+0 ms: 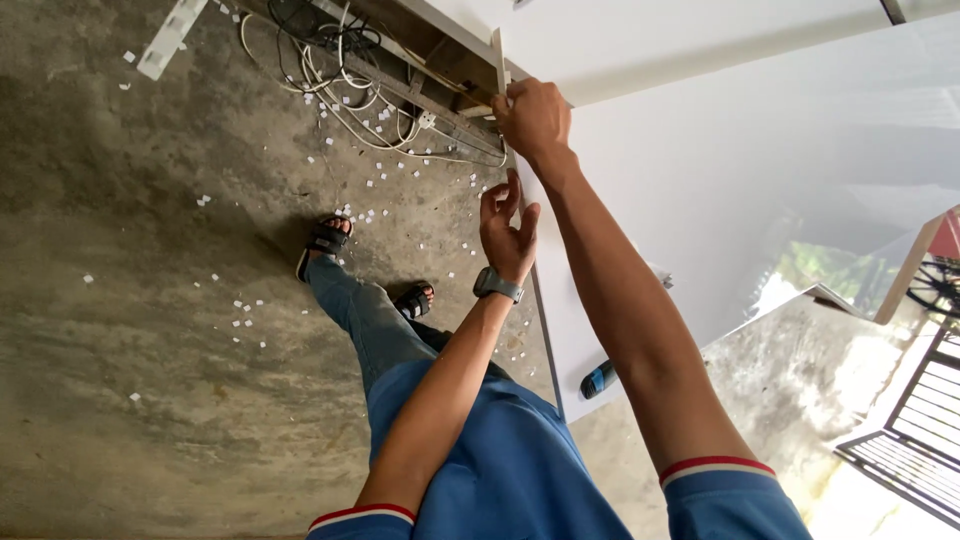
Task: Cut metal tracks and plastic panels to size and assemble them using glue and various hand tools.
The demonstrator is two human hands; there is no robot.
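A large flat white board (700, 190) fills the far right of the view, smooth and matte, its long left edge running down toward the person's body. At its far corner a narrow pale strip (497, 60) stands along the edge, thin and flat, just beside a tangle of white cables (370, 110) that lies against a dark wooden frame (430, 85).

The right hand (533, 118) is stretched far out on a straight arm and rests at that corner, knuckles toward the camera, fingers curled around the lower end of the pale strip and pinching it against the board's edge. The left hand (508, 232) is raised nearer, just left of the board's edge, with a grey wristwatch (497, 285) on the wrist; its fingers are half curled and loosely spread, holding nothing that can be seen, and whether they touch the edge cannot be told.

On the board, near the person, lies a dark blue tool handle (598, 380). Small white scraps (380, 190) are scattered over the grey concrete floor (130, 300) around the person's black sandals (327, 240).
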